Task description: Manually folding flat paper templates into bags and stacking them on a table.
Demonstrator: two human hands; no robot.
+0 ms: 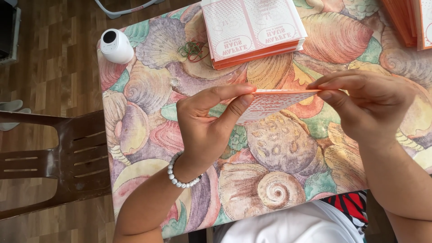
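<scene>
Two hands pinching one flat orange-and-white paper bag (274,101) above the shell-print table (279,153).
Left hand (209,123) grips its left edge, right hand (364,101) its right edge. Stack of same bags (252,31) far centre; second orange stack (407,20) far right; white camera (116,45) far left.

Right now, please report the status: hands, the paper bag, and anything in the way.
Left hand and right hand pinch flat paper bag at its ends, above table. Bag stack beyond, apart. Nothing between.
</scene>
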